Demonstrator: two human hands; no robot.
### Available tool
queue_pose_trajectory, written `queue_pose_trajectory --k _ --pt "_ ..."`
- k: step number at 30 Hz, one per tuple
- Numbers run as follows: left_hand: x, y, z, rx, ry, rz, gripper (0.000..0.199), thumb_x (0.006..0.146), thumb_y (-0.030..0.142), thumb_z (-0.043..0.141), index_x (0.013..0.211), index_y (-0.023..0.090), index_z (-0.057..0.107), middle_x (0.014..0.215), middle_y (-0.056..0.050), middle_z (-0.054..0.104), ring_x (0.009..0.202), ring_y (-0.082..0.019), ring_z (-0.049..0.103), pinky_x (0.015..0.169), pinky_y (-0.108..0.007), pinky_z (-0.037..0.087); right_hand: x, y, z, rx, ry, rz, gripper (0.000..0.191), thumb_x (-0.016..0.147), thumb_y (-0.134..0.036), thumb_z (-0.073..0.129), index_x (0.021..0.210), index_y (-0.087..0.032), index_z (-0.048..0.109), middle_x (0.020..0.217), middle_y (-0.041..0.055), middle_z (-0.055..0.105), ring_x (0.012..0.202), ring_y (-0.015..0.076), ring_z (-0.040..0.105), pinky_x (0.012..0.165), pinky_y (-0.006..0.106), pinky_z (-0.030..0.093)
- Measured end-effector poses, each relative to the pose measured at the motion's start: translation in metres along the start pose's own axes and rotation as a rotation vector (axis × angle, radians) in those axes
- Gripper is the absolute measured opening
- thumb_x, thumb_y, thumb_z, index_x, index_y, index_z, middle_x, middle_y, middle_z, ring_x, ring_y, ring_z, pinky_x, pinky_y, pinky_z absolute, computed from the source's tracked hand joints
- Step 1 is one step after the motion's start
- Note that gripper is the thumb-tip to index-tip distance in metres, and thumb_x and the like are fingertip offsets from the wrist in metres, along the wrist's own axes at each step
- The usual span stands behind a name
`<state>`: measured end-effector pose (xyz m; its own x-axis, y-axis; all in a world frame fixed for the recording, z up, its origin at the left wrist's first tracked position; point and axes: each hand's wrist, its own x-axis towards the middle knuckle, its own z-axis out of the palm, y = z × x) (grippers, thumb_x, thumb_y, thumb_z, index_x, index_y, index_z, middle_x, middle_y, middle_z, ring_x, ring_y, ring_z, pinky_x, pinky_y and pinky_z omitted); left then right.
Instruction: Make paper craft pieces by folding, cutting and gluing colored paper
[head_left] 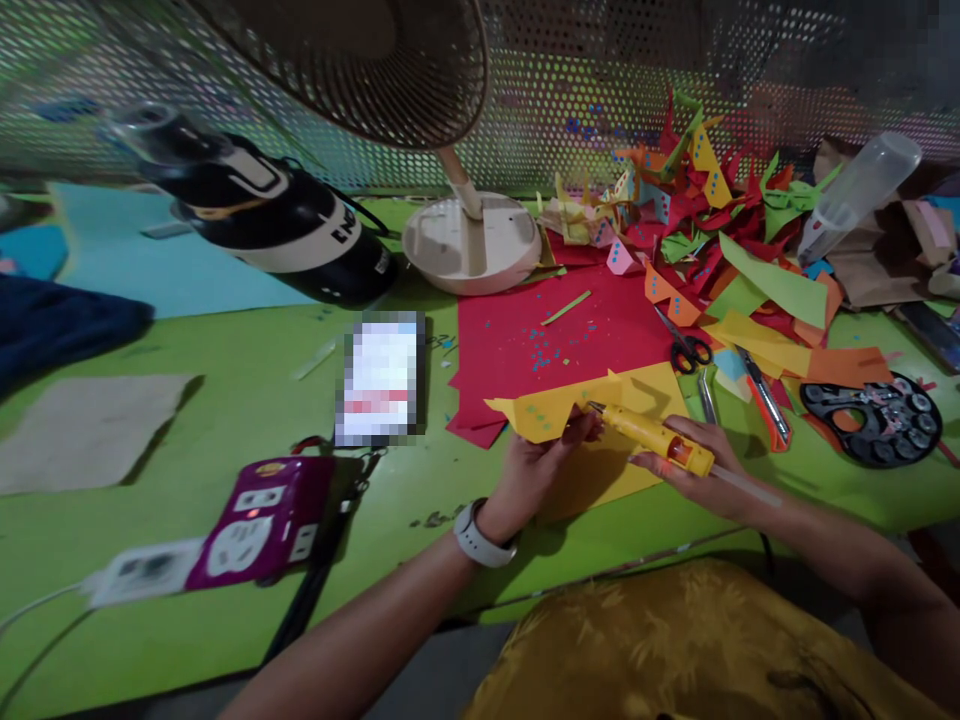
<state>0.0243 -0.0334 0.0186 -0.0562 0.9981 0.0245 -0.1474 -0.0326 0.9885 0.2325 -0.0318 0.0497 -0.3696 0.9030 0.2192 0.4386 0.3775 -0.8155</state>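
Note:
My right hand [701,462] is wrapped round a yellow hot glue gun [652,438], with a clear glue stick [746,487] jutting from its back end. Pinched in my left hand [536,465] is a folded yellow paper cutout [538,414] with pointed ends and small dots on its side. The gun's metal nozzle is at the cutout's right part, close to my left fingertips; whether it touches the paper I cannot tell. Beneath both hands lies a yellow paper sheet [622,488], partly over a red sheet [495,345] strewn with tiny blue bits.
Scissors [688,352], tweezers [706,397], an orange cutter [766,400] and a black palette-shaped case [874,420] lie to the right. Behind them is a heap of coloured paper cutouts [667,215]. A fan [472,245], bottle [292,225], phone [379,380] and purple power strip [262,515] stand leftward.

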Motion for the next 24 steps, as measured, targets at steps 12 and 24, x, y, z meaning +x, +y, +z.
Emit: queue_pose_trajectory --k 12,24 --pt "0.0001 -0.0019 -0.0006 0.02 0.012 -0.03 0.027 0.074 0.042 0.079 0.079 0.019 0.067 0.072 -0.004 0.075 0.067 -0.02 0.073 0.066 -0.033 0.063 0.0018 -0.0011 -0.0015 -0.008 -0.022 -0.014 0.043 0.09 -0.049 0.06 0.064 -0.022 0.039 0.058 -0.0074 0.035 0.047 0.0062 0.031 0.041 0.023 0.027" --pt "-0.0002 0.0003 -0.001 0.06 -0.007 0.009 0.017 0.078 0.034 0.074 0.079 0.019 0.066 0.073 -0.004 0.074 0.068 -0.02 0.073 0.066 -0.032 0.063 0.0019 -0.0018 -0.002 -0.027 -0.025 -0.004 0.042 0.09 -0.046 0.062 0.064 -0.022 0.038 0.059 -0.0073 0.035 0.049 0.007 0.032 0.044 0.022 0.029"
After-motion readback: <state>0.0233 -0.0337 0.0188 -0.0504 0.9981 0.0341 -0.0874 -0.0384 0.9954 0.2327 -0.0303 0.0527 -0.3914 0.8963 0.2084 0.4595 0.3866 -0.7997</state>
